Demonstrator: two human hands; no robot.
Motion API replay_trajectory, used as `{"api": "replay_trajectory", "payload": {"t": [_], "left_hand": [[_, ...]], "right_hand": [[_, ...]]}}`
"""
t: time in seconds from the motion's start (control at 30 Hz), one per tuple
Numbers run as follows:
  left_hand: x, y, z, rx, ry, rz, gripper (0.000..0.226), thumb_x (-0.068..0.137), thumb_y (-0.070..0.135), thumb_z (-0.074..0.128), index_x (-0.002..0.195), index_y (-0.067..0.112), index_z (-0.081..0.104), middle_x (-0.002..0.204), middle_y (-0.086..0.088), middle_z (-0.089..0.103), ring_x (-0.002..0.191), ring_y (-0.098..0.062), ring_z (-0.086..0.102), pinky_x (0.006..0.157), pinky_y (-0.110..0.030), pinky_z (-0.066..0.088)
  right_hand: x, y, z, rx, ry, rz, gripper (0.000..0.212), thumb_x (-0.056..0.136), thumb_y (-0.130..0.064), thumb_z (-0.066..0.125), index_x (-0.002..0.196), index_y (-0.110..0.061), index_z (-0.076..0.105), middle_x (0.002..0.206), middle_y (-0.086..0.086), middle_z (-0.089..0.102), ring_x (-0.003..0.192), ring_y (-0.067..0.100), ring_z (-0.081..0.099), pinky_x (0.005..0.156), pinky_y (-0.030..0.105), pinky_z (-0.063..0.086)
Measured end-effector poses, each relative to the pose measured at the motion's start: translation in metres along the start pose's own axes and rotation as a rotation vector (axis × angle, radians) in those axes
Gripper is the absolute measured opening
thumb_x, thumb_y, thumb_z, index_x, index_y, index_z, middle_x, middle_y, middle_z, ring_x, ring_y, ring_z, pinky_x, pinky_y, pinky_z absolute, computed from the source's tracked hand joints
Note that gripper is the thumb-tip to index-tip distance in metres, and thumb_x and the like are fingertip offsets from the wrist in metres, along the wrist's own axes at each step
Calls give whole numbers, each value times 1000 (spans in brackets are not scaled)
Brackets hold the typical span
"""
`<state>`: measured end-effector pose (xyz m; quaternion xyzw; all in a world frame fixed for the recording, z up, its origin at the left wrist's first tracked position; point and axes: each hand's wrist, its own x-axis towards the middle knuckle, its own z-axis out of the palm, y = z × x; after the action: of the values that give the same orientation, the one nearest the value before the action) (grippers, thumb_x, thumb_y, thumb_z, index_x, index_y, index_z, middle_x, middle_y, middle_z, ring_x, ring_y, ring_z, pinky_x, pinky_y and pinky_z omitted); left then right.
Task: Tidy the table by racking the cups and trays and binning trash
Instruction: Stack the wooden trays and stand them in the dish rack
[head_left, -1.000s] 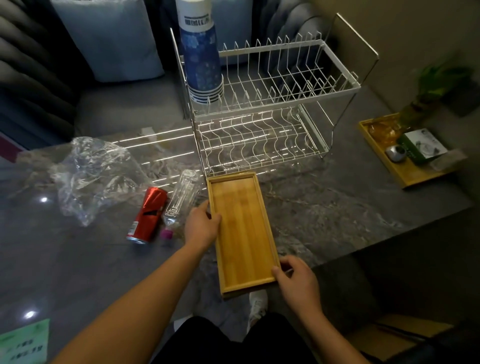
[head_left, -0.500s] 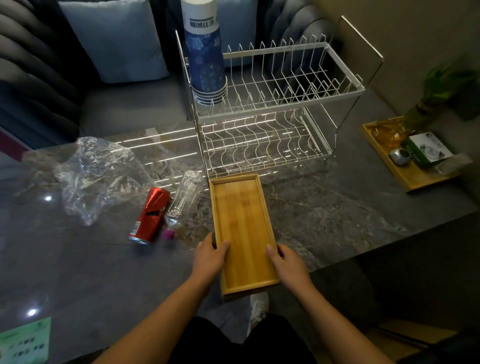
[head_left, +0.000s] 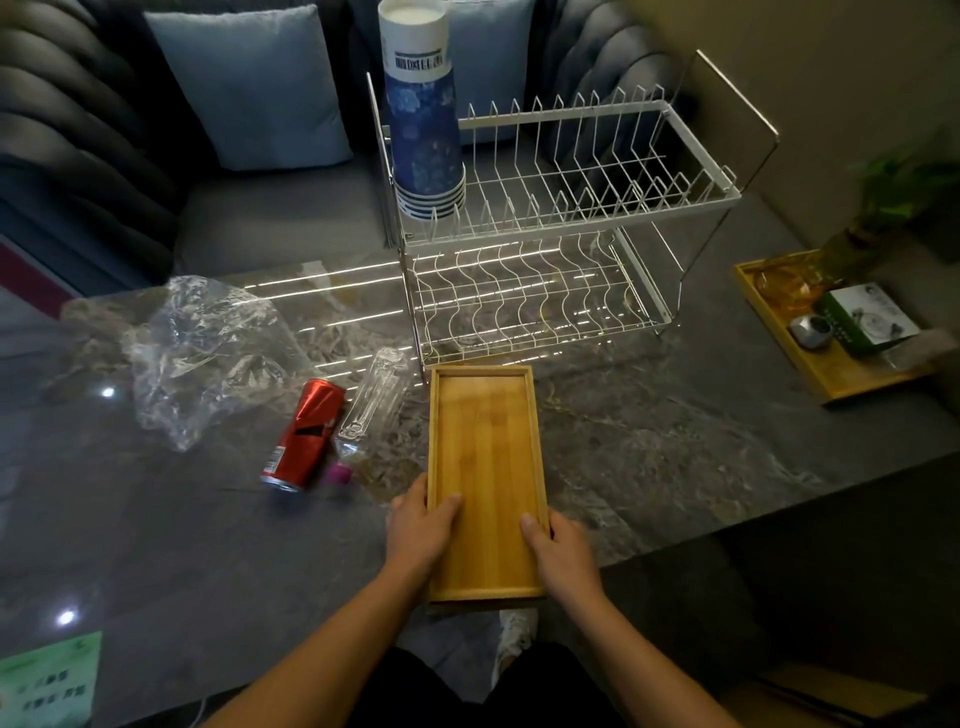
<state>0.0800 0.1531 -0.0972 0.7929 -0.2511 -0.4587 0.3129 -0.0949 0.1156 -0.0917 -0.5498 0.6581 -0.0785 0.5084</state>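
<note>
A long bamboo tray lies on the dark marble table, its far end close to the foot of the white two-tier wire rack. My left hand grips its left rim near the near end, thumb inside the tray. My right hand grips the right rim the same way. A tall stack of blue paper cups stands upside down in the rack's upper tier at the left. A red can and a clear plastic bottle with a pink cap lie side by side left of the tray.
A crumpled clear plastic bag lies at the left. A second bamboo tray with a box, a small metal item and a plant stands at the right edge. A green paper sits at the near left. A grey sofa with cushions stands behind.
My left hand slid down the tray's left rim toward me, and my right hand moved from the near corner onto the right rim. The tray lies in much the same place.
</note>
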Motion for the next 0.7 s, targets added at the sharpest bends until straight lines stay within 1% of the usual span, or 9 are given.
{"api": "replay_trajectory", "payload": {"t": [0.1,0.23,0.3,0.4,0.47,0.5,0.57,0.63,0.7], "left_hand": [[0,-1,-5,-76,-4,-17,69,79,48,65,140,22,49,129,-11,57,113,-28,59,99,-53,50],[0,1,-8,-232,-6,-70,64,84,33,74,140,23,44,125,-11,57,106,-27,63,95,-53,53],[-1,2,-8,-312,-50,-109,64,85,27,74,140,24,41,122,-10,60,103,-26,64,92,-51,55],[-5,2,-7,-366,-83,-114,60,85,23,73,136,25,40,116,-5,60,98,-22,64,76,-39,57],[-8,1,-5,-386,-87,-90,59,86,21,71,135,27,39,112,-2,61,96,-20,65,69,-32,55],[-10,0,-4,-383,-93,-70,59,87,20,71,136,28,39,115,-5,62,97,-22,66,71,-34,56],[-13,0,-4,-362,-119,-30,65,85,24,73,139,32,38,126,-11,59,105,-27,64,85,-46,57],[-17,1,-5,-340,-152,-3,76,77,36,74,142,35,36,133,-9,55,113,-29,61,95,-54,53],[-21,0,-5,-347,-172,22,78,73,41,72,143,39,36,136,-6,53,116,-27,59,97,-55,51]], "right_hand": [[-5,-2,0,53,8,-14,35,99,-38,51,123,-16,63,118,7,65,103,21,62,90,38,51],[-11,-5,-5,206,-36,10,32,98,-39,53,121,-19,63,115,3,68,104,20,64,94,46,52],[-13,-5,-6,269,-44,29,27,97,-39,55,119,-24,62,113,0,69,101,17,65,93,46,53],[-16,-3,-7,344,-21,71,30,95,-37,59,122,-24,57,113,-2,66,98,14,64,79,33,54],[-16,-1,-10,404,-53,106,40,94,-34,62,131,-22,52,114,-3,63,100,15,62,80,33,53],[-15,0,-12,436,-88,117,45,94,-32,62,136,-23,48,117,-3,61,104,17,62,86,37,53],[-15,0,-15,478,-165,119,54,95,-30,60,144,-31,38,129,-2,57,113,20,58,97,46,50],[-17,1,-16,466,-198,109,58,98,-31,56,149,-35,30,139,-1,51,119,21,55,101,48,47],[-18,4,-17,453,-206,108,63,98,-34,54,153,-36,24,145,-1,47,122,21,53,101,46,46]]}}
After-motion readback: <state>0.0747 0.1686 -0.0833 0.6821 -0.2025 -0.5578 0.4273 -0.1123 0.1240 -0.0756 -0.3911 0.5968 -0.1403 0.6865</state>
